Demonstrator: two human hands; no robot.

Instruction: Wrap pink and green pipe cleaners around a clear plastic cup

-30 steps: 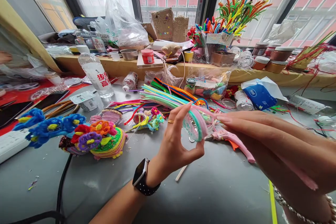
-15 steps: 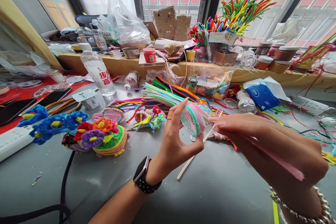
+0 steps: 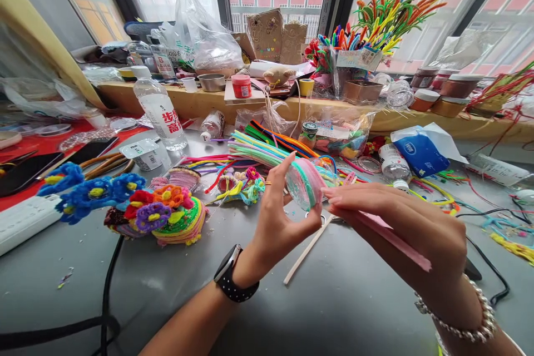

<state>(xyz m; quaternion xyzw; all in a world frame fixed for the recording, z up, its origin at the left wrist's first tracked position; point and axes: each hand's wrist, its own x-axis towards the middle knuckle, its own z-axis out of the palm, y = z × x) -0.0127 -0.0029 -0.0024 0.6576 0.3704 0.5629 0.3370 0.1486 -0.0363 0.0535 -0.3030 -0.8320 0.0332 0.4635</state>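
My left hand [image 3: 277, 219] grips a small clear round container [image 3: 297, 184] between thumb and fingers, tilted above the table. Rings of green and pink pipe cleaner wrap its side. At its right edge my right hand [image 3: 400, 222] pinches a pink pipe cleaner [image 3: 404, 242], whose tail runs back beneath the fingers toward the wrist. Below the hands a thin wooden stick [image 3: 306, 250] lies on the table. Behind the container is a bundle of pastel pipe cleaners [image 3: 254, 147].
Pipe-cleaner flowers [image 3: 152, 208] and a wrapped green-and-yellow piece stand at left. Nearby are a clear bottle [image 3: 161, 111], a plastic cup [image 3: 146, 154], a power strip [image 3: 27, 225] and a black cable [image 3: 109, 283]. A blue tissue pack [image 3: 421, 153] lies at right; the sill [image 3: 267, 103] holds jars.
My right hand has moved left and closer to the container, its pink pipe cleaner coming along. My left hand keeps hold of the container. The view has shifted slightly.
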